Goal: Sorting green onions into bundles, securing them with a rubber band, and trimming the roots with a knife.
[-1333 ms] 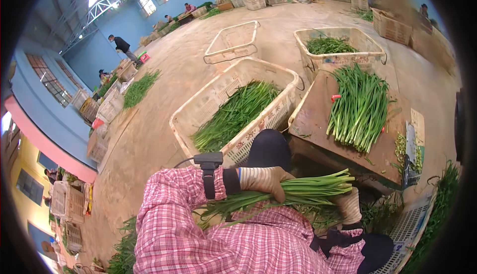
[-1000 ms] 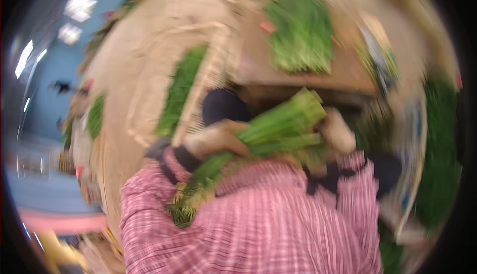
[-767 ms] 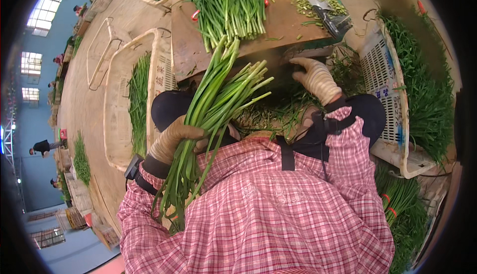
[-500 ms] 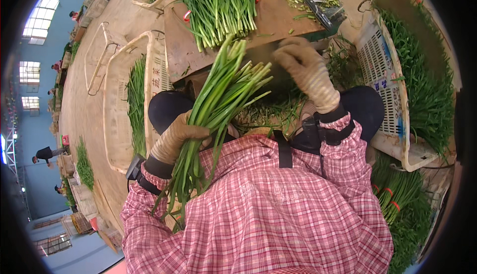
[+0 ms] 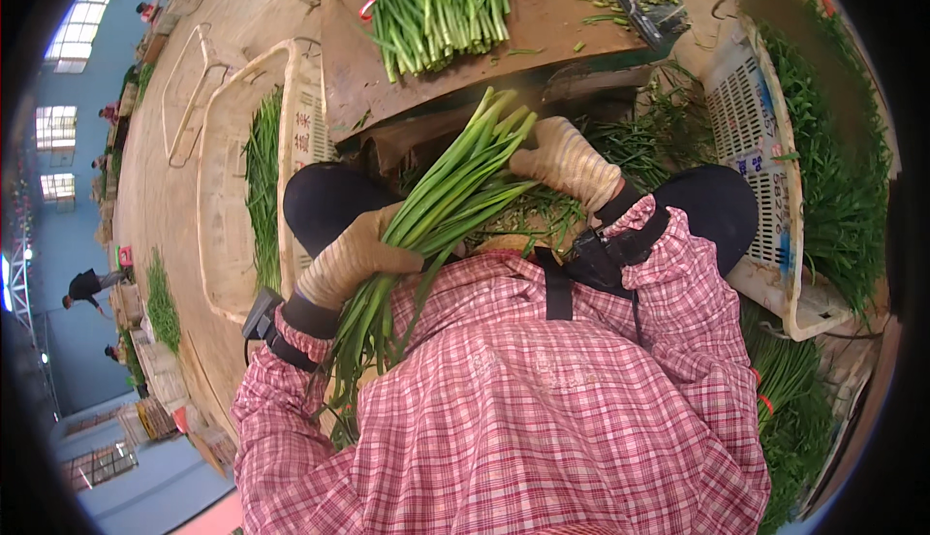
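In my gloved left hand (image 5: 354, 259) is a loose bunch of garlic chives (image 5: 460, 181), gripped around the leafy middle. The pale stalk ends point up and right, and the leaves hang over my lap. My gloved right hand (image 5: 572, 162) is at the right side of the stalk ends, its fingers bent against them; the fingertips are partly hidden. Beyond my hands, a larger pile of garlic chives (image 5: 431, 12) lies on a brown board (image 5: 542, 50). A knife (image 5: 635, 16) with a dark handle rests at the board's right, beside chopped stalk ends.
White plastic crates stand on both sides: the left crate (image 5: 291, 118) holds some greens, the right crate (image 5: 751, 118) is full of them. Banded bundles (image 5: 790, 390) lie at lower right. Trimmings (image 5: 659, 138) cover the ground below the board. A distant person (image 5: 87, 286) bends at far left.
My right hand has come down and left, from above the board's near edge to the stalk ends. The splayed ends are now closer together. My left hand keeps its grip.
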### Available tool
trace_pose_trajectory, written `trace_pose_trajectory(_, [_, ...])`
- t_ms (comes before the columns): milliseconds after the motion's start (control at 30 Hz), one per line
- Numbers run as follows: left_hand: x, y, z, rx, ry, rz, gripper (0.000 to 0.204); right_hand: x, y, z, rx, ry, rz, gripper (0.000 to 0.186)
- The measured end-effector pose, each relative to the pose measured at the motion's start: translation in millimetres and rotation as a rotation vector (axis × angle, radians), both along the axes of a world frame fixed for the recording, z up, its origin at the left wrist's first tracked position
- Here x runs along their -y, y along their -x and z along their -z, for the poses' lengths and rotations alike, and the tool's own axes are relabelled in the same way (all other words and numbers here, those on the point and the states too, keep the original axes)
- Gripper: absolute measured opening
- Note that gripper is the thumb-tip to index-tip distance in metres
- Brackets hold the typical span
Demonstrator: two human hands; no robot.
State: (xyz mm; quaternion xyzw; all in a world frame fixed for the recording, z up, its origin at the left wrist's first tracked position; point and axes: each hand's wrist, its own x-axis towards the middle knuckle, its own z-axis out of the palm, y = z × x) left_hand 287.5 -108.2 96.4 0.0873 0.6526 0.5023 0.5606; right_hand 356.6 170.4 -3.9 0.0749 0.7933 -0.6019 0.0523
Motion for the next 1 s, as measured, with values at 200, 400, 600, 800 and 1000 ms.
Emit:
trace_pose_trajectory(200, [10.9, 12.1, 13.5, -0.046, 0.054, 0.006, 0.062, -6.4, 8.0, 14.1, 0.093, -0.036, -0.118, 0.023])
trace_pose_trajectory(400, [15.0, 11.0, 15.3, -0.031, 0.084, -0.03, 0.057, -9.0, 15.1, 5.2, -0.538, -0.538, 0.22, 0.016])
trace_pose_trajectory(600, [16.3, 11.0, 22.8, -0.021, 0.079, -0.023, 0.046, 5.2, 22.7, -4.2, -0.597, -0.901, -0.215, 0.015])
trace_pose_trajectory(800, [21.7, 9.5, 23.8, -0.031, 0.066, 0.01, 0.048, 22.6, 33.9, 6.1, -0.542, -1.173, -0.279, 0.016])
trace_pose_trajectory(1000, [26.7, 12.7, 19.7, 0.068, 0.038, 0.0, 0.05, 2.7, 42.5, 21.1, -0.429, -1.182, -0.014, 0.01])
